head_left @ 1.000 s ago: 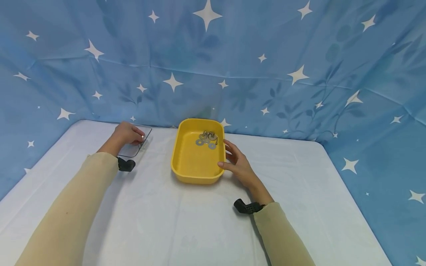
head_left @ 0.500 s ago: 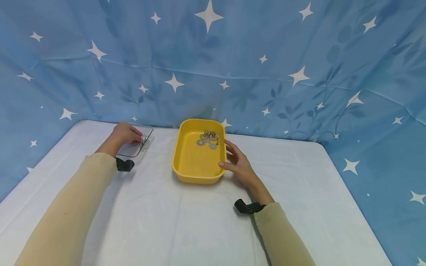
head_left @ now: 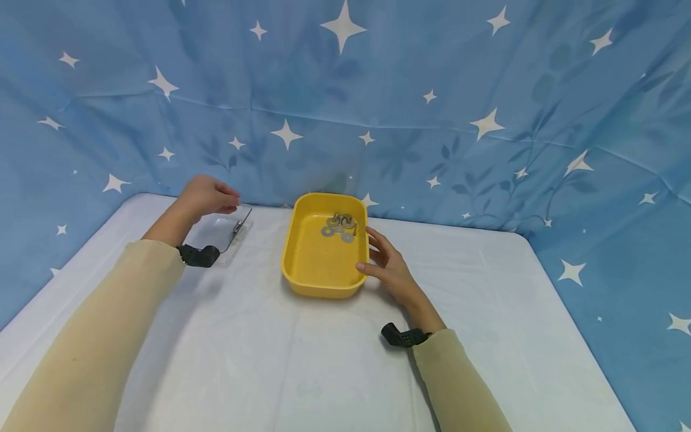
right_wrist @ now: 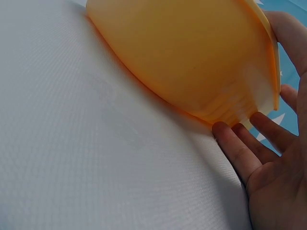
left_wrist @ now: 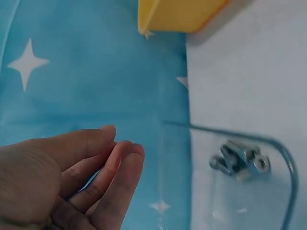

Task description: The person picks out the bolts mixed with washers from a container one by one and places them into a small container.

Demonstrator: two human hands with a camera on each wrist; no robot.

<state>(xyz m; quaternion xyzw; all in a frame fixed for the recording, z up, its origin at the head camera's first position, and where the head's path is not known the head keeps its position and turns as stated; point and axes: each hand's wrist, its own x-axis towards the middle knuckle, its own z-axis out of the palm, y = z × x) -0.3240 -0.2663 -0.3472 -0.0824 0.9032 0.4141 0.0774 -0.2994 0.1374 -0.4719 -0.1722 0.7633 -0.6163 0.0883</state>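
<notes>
My left hand (head_left: pixel 209 196) hovers over the back of a clear plastic box (head_left: pixel 246 216) at the left of the table. Its fingers are loosely bent, thumb close to the fingertips, and nothing shows between them. In the left wrist view, several short metal bolts (left_wrist: pixel 242 160) lie heaped in this box, whose dark-edged rim (left_wrist: pixel 290 167) curves round them. Around the right side of a yellow tray (head_left: pixel 318 264) my right hand (head_left: pixel 390 268) holds on, thumb at the rim and fingers against the outer wall. Several flat washers (head_left: pixel 348 237) and small bolts (head_left: pixel 342 218) lie in the tray.
A white cloth (head_left: pixel 308 366) covers the table. Blue fabric with white stars (head_left: pixel 345 120) hangs close behind it and along the right side. Black wrist cameras (head_left: pixel 200 255) sit on both wrists.
My left hand has lifted up and back, out of the clear box, so the bolts in it show more. The right hand and yellow tray have stayed in place.
</notes>
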